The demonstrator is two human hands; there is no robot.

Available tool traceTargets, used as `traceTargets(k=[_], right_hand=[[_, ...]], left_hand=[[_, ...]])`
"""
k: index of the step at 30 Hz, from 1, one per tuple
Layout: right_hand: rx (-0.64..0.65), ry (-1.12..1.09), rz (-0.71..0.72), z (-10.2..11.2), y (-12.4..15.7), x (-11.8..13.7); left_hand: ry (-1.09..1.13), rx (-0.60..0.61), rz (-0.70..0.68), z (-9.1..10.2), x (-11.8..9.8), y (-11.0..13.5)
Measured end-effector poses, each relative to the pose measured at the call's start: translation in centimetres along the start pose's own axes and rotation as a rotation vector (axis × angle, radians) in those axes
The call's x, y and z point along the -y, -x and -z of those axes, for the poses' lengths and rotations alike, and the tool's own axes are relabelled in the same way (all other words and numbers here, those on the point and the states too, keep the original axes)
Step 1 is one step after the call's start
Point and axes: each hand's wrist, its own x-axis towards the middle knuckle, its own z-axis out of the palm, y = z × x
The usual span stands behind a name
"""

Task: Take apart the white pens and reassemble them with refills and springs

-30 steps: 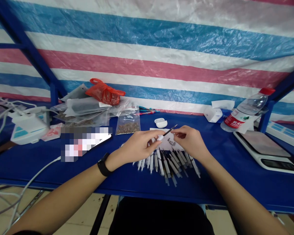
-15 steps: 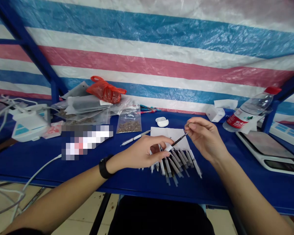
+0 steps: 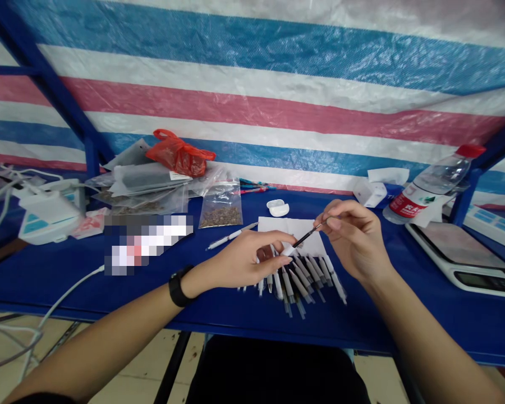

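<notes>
Reached in from both lower corners, left hand (image 3: 246, 264) curled low at center, right hand (image 3: 356, 238) raised, pinching right of center.

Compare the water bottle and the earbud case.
The clear plastic water bottle with red cap is much bigger than the white earbud case. The bottle is see-through with a red label; the case is opaque. The bottle slants at the right; the case sits flat near the middle. Both rest on the blue table.
</notes>
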Motion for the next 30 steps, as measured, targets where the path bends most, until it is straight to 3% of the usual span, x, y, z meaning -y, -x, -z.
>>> traceTargets(k=[8, 15, 18, 20, 23, 25, 30], right_hand=[[0.06, 0.18, 0.124, 0.0, 0.2, -0.2], [0.079, 0.243, 0.092, 0.3, 0.3, -0.4], [0.069, 0.376, 0.084, 0.5, -0.1, -0.2], [0.18, 0.597, 0.071, 0.5, -0.1, -0.1], [0.566, 0.932, -0.03, 0.1, 0.2, -0.2], [0.743, 1.059, -0.1, -0.3, 0.5, -0.4], [0.793, 1.168, -0.167, -1.1, 1.1, -1.1]], left_hand=[[-0.052, -0.02, -0.031, 0.1, 0.0, 0.1], [-0.07, -0.047, -0.027, 0.0, 0.3, 0.0], [-0.047, -0.136, -0.015, 0.0, 0.6, 0.0], [-0.011, -0.218, -0.009, 0.1, 0.8, 0.0], [0.011, -0.308, 0.007, 0.4, 0.9, 0.0], [0.0, -0.329, 0.014, 0.4, 0.9, 0.0], [-0.051, -0.297, -0.034, 0.3, 0.9, 0.0]])
